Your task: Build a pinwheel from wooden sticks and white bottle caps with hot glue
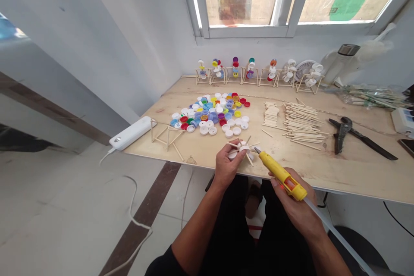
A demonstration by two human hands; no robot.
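My left hand (pixel 227 164) is closed on a small wheel (pixel 245 148) of white bottle caps with thin wooden sticks spreading out from it, just above the table's front edge. In my right hand (pixel 296 200) is a yellow hot glue gun (pixel 280 172), with a long translucent glue stick (pixel 336 233) coming out of its back. The gun's nozzle points left and sits close to the wheel's right side; whether it touches cannot be made out. Fingers hide part of the wheel.
Loose bottle caps (pixel 211 114) lie beyond my left hand. Cut sticks (pixel 304 121), pliers (pixel 346 131) and a stick frame (pixel 166 135) rest on the wooden table (pixel 207 155). Several finished cap wheels (pixel 235 69) on stands line the wall. A white power strip (pixel 131 133) overhangs the left edge.
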